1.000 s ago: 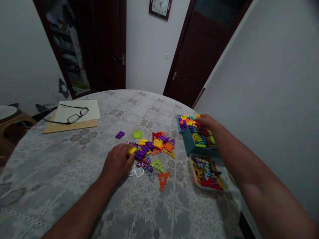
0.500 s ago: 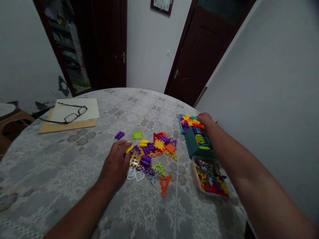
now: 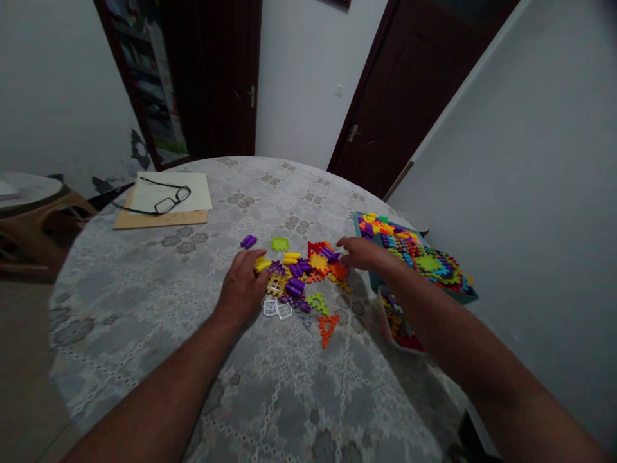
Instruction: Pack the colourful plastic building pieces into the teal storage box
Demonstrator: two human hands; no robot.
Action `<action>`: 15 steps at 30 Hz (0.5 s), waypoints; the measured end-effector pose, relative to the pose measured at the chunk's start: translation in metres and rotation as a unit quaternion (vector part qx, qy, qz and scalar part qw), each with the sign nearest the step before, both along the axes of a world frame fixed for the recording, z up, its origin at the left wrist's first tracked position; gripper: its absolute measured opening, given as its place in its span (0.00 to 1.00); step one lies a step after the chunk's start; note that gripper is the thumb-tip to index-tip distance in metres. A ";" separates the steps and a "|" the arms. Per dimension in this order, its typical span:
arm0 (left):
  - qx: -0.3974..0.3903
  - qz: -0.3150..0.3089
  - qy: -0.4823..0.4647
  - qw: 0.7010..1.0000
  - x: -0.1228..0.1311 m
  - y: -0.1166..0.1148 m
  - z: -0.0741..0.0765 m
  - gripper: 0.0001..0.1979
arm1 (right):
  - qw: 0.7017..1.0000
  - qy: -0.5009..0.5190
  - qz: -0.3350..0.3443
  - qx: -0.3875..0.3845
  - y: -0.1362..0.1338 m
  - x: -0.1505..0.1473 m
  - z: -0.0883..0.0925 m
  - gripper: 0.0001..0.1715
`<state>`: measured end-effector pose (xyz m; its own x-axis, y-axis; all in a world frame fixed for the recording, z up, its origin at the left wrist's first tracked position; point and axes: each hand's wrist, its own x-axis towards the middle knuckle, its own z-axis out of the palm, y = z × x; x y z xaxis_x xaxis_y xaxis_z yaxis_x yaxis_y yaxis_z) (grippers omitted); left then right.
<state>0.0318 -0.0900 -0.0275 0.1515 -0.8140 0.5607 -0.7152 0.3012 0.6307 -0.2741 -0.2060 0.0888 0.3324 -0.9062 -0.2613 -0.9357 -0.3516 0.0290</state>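
My left hand (image 3: 243, 283) rests on the table at the pile's left edge, fingers closed about a yellow building piece (image 3: 262, 264). Close by lie a purple piece (image 3: 295, 287), another yellow piece (image 3: 291, 258) and a cream window-like piece (image 3: 276, 285). My right hand (image 3: 359, 253) reaches over the pile's right side, its thumb and forefinger apart. Nearest to its fingertips are a purple piece (image 3: 330, 254) and an orange piece (image 3: 339, 270). I make out nothing in that hand, though its palm is hidden.
At the right stand a teal box (image 3: 377, 280) with several coloured pieces and a clear tub (image 3: 384, 316), partly behind my right forearm. Glasses (image 3: 166, 204) lie on paper (image 3: 197, 191) at the far left. A green square (image 3: 280, 244) and an orange triangle (image 3: 328, 330) lie around the pile.
My right hand has moved left from the teal box to the pile. My left hand stays at the yellow piece. The view has shifted slightly.
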 end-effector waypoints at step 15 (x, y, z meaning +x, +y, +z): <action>0.000 -0.002 0.006 1.000 0.000 -0.004 -0.004 0.16 | 0.988 -0.149 -0.046 -0.020 0.013 0.019 -0.039 0.18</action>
<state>0.0319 -0.0939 -0.0318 0.1562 -0.8147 0.5584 -0.7062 0.3032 0.6398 -0.2549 -0.1930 0.0493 0.3049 -0.9438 -0.1276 -0.9328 -0.2689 -0.2399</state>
